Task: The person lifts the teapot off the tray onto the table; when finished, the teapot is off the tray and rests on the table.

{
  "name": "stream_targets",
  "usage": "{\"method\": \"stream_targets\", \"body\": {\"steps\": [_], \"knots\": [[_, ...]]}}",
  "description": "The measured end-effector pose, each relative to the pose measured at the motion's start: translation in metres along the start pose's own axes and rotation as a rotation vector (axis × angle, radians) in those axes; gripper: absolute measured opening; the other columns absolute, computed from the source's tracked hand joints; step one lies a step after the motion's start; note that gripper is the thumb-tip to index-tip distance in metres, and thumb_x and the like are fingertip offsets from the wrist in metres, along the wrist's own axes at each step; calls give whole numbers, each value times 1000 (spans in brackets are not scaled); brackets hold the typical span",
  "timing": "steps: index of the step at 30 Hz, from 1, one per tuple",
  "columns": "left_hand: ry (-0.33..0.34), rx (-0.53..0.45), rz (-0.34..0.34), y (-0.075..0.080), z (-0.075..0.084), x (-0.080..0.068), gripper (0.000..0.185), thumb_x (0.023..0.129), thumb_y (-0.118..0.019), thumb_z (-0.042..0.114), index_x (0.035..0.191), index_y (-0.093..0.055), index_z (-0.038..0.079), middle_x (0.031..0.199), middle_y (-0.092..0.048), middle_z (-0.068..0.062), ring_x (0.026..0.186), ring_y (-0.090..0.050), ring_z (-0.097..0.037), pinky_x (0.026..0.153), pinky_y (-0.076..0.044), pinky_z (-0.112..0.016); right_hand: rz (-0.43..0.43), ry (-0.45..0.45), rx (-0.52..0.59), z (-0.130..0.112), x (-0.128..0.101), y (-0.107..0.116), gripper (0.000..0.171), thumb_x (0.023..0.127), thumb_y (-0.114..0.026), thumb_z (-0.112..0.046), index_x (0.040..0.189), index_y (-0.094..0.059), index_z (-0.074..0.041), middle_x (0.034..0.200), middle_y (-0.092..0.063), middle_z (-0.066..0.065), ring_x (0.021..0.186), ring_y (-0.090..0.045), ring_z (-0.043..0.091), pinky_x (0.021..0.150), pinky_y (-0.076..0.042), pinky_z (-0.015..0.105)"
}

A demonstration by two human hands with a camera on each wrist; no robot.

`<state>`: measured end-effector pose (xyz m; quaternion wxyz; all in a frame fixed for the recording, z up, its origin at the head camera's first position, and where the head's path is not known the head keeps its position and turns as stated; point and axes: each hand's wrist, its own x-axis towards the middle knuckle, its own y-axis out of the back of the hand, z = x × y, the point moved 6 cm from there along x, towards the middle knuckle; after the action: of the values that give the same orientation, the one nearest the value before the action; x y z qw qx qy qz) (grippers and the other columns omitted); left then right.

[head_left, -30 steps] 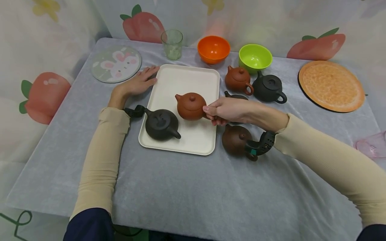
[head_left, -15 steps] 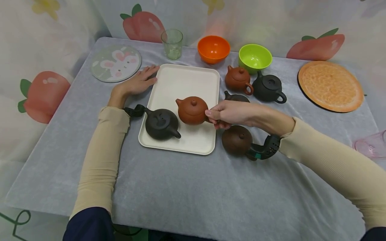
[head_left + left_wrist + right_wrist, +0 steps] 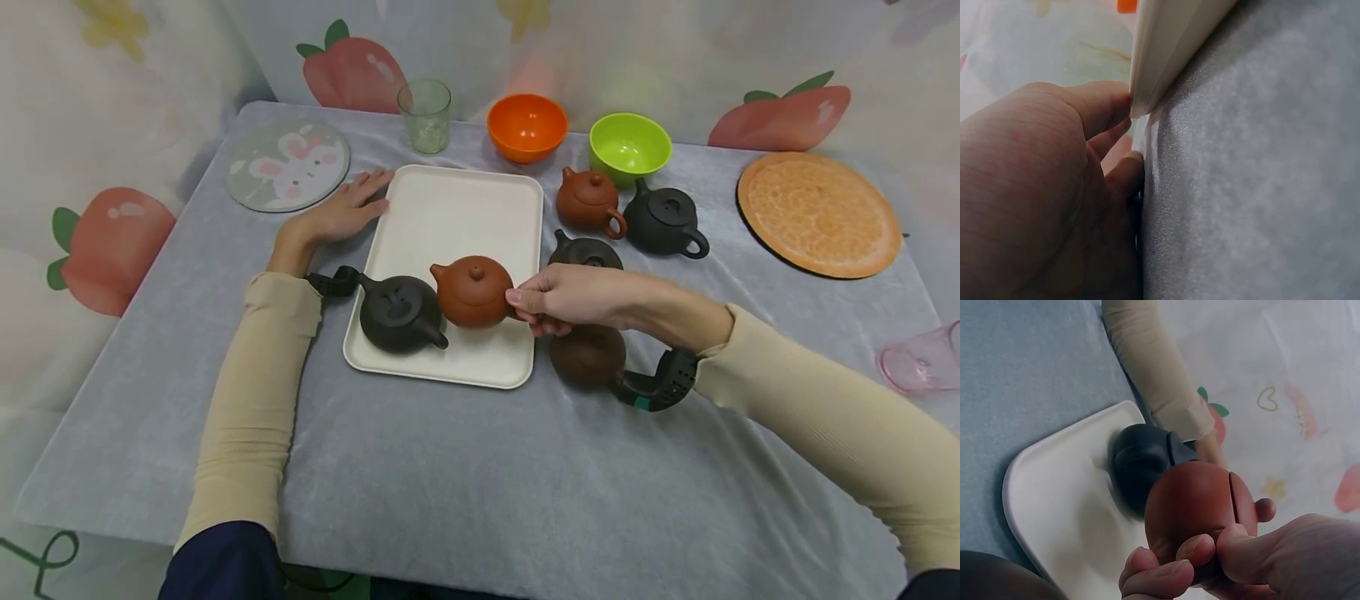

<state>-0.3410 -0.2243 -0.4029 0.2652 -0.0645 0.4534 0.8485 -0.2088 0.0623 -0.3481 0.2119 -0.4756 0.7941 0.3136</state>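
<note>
My right hand (image 3: 581,293) pinches the handle of a reddish-brown teapot (image 3: 474,293) between thumb and fingers. In the right wrist view the teapot (image 3: 1191,506) appears held over the white tray (image 3: 461,208), its base hidden by my fingers. A black teapot (image 3: 400,314) stands on the tray's near left part, just left of the held one. At the tray's far left edge lies my left hand (image 3: 337,215), fingers extended; the left wrist view shows a digit touching the tray rim (image 3: 1147,62).
Right of the tray stand a dark brown teapot (image 3: 587,357), a partly hidden dark teapot (image 3: 588,252), another reddish teapot (image 3: 587,198) and a black one (image 3: 662,221). Behind are a green glass (image 3: 425,121), orange bowl (image 3: 527,129) and green bowl (image 3: 628,146). Round mats flank both sides.
My right hand has brought the reddish-brown teapot toward the near side of the tray, level with the black teapot. The left hand stays at the tray edge.
</note>
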Motion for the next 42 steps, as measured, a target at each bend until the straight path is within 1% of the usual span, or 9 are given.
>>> {"method": "stream_targets", "body": {"steps": [4, 12, 19, 26, 34, 42], "knots": [[4, -4, 4, 1, 0, 0, 61, 107, -26, 40, 159, 0, 23, 165, 10, -4, 149, 19, -20, 120, 15, -42, 2, 8, -8, 0, -4, -3, 42, 106, -40, -34, 80, -56, -5, 76, -50, 4, 68, -46, 17, 62, -36, 25], [2, 13, 7, 1, 0, 3, 61, 107, -27, 39, 159, -1, 21, 165, 8, -6, 150, 18, -22, 120, 15, -43, 11, 32, -25, 1, -9, -8, 42, 106, -41, -34, 78, -56, -6, 74, -51, 4, 66, -46, 16, 61, -36, 25], [-4, 12, -2, 1, 0, 1, 61, 107, -26, 39, 159, 1, 22, 165, 10, -6, 149, 19, -22, 120, 15, -43, 16, 52, -30, -1, -14, -11, 43, 106, -41, -34, 76, -55, -6, 72, -51, 3, 65, -46, 16, 59, -36, 24], [2, 9, 2, 0, -2, 1, 62, 107, -27, 40, 159, 1, 22, 165, 10, -6, 149, 19, -21, 121, 14, -42, 4, 68, -29, -3, -18, -19, 42, 105, -43, -34, 76, -55, -7, 70, -50, 2, 64, -45, 16, 59, -34, 25], [13, 5, -3, 0, -2, 0, 62, 106, -26, 42, 158, 2, 24, 164, 12, -4, 149, 21, -20, 120, 15, -42, -21, 97, -4, -4, -23, -29, 42, 105, -43, -32, 74, -55, -6, 67, -47, 1, 61, -42, 15, 57, -32, 25], [-4, -6, -6, -1, 0, 1, 62, 107, -26, 41, 158, 1, 22, 164, 12, -6, 149, 20, -21, 120, 15, -42, -22, 103, -11, 0, -27, -35, 42, 106, -42, -32, 75, -56, -6, 66, -45, 0, 60, -41, 15, 56, -31, 25]]}}
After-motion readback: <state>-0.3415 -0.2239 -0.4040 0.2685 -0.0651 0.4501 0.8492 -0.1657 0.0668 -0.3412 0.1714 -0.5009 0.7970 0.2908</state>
